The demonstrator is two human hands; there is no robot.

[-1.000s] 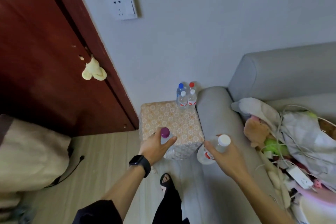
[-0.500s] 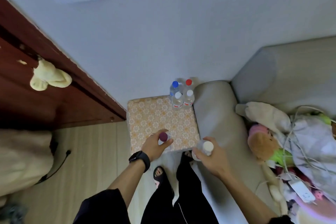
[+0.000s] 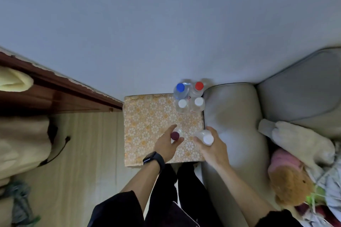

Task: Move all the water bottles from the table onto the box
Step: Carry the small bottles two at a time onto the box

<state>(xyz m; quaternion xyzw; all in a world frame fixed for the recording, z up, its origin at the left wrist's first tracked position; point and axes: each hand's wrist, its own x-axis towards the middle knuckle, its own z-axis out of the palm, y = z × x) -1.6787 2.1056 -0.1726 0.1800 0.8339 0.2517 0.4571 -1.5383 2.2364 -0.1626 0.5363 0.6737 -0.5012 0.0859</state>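
A square box covered in orange-and-white floral paper (image 3: 147,125) is seen from above, set between a wooden-plank floor (image 3: 88,153) and the arm of a grey sofa (image 3: 234,125). At its far right corner four clear plastic water bottles are grouped upright and touching: a blue-capped bottle (image 3: 180,87), a red-capped bottle (image 3: 199,85), and two white-capped bottles (image 3: 182,104) (image 3: 199,101). Over the near part of the box top, a clear bottle with a purple cap (image 3: 175,135) is gripped by the curled fingers of the left hand (image 3: 167,143), on whose wrist a black watch (image 3: 154,159) is worn. Just beside it, a clear bottle with a white cap (image 3: 207,139) is gripped in the closed fingers of the right hand (image 3: 214,147). Whether either bottle's base touches the box cannot be told. Plush toys (image 3: 289,186) are piled on the sofa seat.
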